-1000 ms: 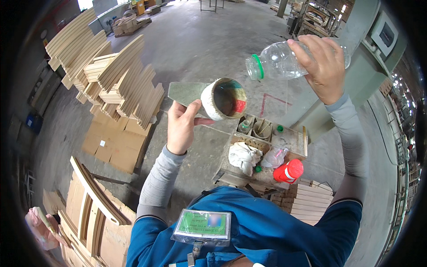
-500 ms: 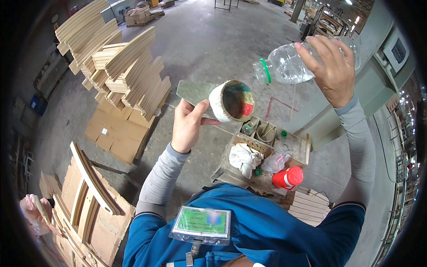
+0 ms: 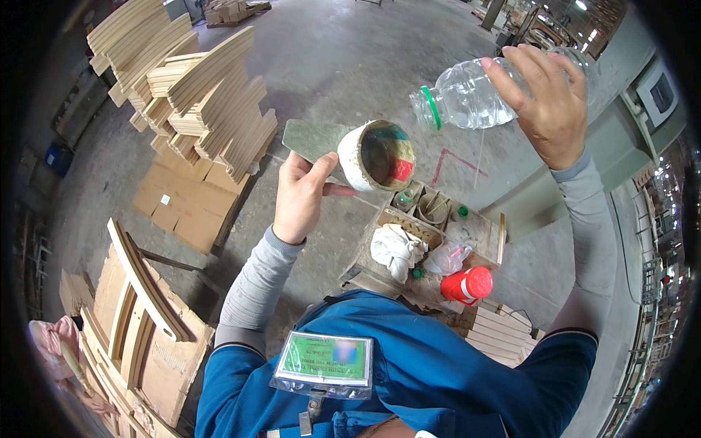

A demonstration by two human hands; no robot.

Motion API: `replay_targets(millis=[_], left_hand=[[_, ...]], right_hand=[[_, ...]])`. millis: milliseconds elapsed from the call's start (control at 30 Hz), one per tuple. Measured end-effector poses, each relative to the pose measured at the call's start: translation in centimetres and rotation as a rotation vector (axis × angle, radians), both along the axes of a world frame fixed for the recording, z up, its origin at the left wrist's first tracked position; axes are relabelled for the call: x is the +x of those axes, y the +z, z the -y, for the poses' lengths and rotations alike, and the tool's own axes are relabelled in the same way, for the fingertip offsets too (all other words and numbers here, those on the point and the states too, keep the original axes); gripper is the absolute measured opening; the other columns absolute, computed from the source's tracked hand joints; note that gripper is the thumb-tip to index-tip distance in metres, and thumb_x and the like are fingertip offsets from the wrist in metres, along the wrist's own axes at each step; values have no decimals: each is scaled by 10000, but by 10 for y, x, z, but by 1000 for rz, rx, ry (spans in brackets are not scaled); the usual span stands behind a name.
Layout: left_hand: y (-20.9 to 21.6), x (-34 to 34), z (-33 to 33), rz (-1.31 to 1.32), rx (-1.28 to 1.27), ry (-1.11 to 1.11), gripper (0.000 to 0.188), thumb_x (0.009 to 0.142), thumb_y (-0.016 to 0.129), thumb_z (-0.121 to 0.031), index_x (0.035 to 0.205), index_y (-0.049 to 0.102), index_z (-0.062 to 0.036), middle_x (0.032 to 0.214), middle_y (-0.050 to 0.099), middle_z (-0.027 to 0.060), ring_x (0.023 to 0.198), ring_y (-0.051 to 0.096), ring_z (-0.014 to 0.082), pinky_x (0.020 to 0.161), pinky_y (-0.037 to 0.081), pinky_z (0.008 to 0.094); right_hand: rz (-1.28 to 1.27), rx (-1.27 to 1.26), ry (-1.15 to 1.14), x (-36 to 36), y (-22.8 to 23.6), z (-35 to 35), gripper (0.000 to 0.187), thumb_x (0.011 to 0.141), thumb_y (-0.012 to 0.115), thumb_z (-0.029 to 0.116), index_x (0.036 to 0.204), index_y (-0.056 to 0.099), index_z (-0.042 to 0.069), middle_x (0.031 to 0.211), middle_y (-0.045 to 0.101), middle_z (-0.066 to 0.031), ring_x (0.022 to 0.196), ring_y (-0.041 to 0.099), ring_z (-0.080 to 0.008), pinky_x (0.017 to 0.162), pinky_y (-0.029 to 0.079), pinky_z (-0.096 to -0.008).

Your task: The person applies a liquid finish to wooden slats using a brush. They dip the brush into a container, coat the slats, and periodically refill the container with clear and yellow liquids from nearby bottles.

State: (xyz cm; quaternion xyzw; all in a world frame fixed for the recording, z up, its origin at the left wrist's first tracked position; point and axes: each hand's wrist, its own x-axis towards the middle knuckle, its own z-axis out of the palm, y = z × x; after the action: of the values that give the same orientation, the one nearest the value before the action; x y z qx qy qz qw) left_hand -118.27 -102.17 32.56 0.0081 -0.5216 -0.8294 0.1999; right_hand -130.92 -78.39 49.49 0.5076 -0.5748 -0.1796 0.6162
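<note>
My left hand (image 3: pixel 305 191) holds a crusted white cup (image 3: pixel 351 156) together with a flat grey-green plate (image 3: pixel 310 137) that sticks out beside it. The cup is tilted, so its dark inside shows, with red, yellow and blue-green patches on the wall. To the right, my right hand (image 3: pixel 546 102) grips a clear plastic bottle (image 3: pixel 467 96) with a green ring at its neck. The bottle lies nearly level, its uncapped mouth pointing left toward the cup, with a gap between them. Whether any liquid is leaving the bottle I cannot tell.
Below the cup stands a wooden box (image 3: pixel 478 237) with pots, beside a white cloth (image 3: pixel 396 252), a plastic bag (image 3: pixel 447 257) and a red bottle (image 3: pixel 467 285). Stacked wooden slats (image 3: pixel 212 109) rise at left. Another person's pink sleeve (image 3: pixel 55 339) shows near wooden parts at lower left.
The whole view has shifted slightly, so most things sit a little higher and further left. Both hands keep their hold, and the cup and bottle stay about as far apart.
</note>
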Motion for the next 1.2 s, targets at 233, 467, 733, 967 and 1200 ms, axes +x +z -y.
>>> replay_targets(millis=[233,467,733,967,1200], left_hand=[[-8,0,-3,-17,47,-12,188,841,504,-51,939,416,84,927,560,185,755,626,230,561,576,332],[-17,2,-1,-28,91,-18,158,843,512,-47,859,439,92,860,584,185,712,635,228,580,577,359],[-11,8,-6,-88,131,-34,128,850,492,-36,883,514,86,872,603,178,748,635,227,593,576,373],[-14,11,-5,-90,128,-27,133,853,490,-36,886,519,89,875,604,181,755,634,228,596,578,378],[-23,11,-1,-80,132,-35,127,847,501,-26,757,492,63,816,594,198,745,636,251,581,580,389]], right_hand=[[-21,33,20,0,1,-2,437,676,606,144,1082,559,299,960,578,40,892,570,-124,814,382,-289],[44,60,-4,8,1,0,490,654,635,43,1094,558,245,1025,588,22,939,569,-135,831,373,-283],[39,3,25,8,4,0,526,642,652,23,1114,546,231,1050,586,30,950,568,-124,837,363,-270],[100,-24,71,6,2,-2,612,606,671,-19,1150,515,215,1058,587,18,966,566,-138,831,358,-269],[225,-29,62,9,-4,-5,666,552,649,-52,1163,492,163,1076,585,0,997,554,-172,847,349,-302]])
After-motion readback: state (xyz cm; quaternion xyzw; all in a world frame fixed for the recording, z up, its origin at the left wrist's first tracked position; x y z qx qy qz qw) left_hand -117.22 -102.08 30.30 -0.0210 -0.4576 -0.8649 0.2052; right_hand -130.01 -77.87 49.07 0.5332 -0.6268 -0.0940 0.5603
